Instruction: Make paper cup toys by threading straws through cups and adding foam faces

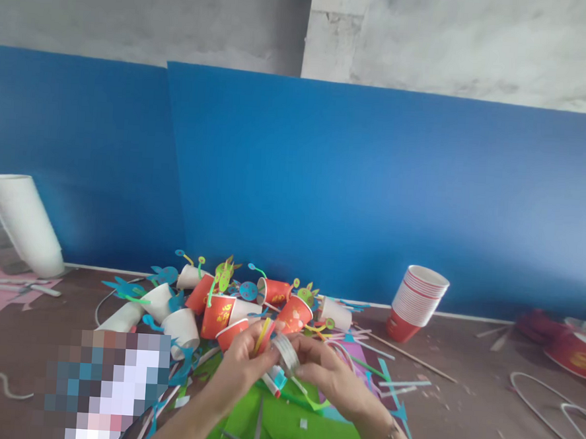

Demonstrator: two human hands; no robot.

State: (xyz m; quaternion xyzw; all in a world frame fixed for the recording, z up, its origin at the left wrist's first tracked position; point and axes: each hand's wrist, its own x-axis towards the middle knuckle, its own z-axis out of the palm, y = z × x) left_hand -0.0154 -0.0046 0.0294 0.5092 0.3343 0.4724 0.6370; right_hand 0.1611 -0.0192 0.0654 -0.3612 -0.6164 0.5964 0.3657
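Observation:
My left hand (246, 354) is closed on a small orange-red piece with a yellow strip (262, 335) along it; the fingers hide part of it, and I cannot make out its kind. In my right hand (324, 374) is a roll of clear tape (286, 353), gripped by its edge close to the left fingertips. Below the hands lies a green paper sheet (242, 408), with open scissors (256, 436) on it. A marker with a red tip (271, 385) lies just under the tape. Red paper cups (219, 315) are heaped right behind my hands.
Several white cups (181, 330) with blue and green paper cutouts lie in the heap. A stack of cups (417, 303) leans at the right; a taller white stack (23, 226) is at far left. Straws (404, 385), paper scraps and a wooden stick (413, 357) litter the table before a blue panel (349, 183).

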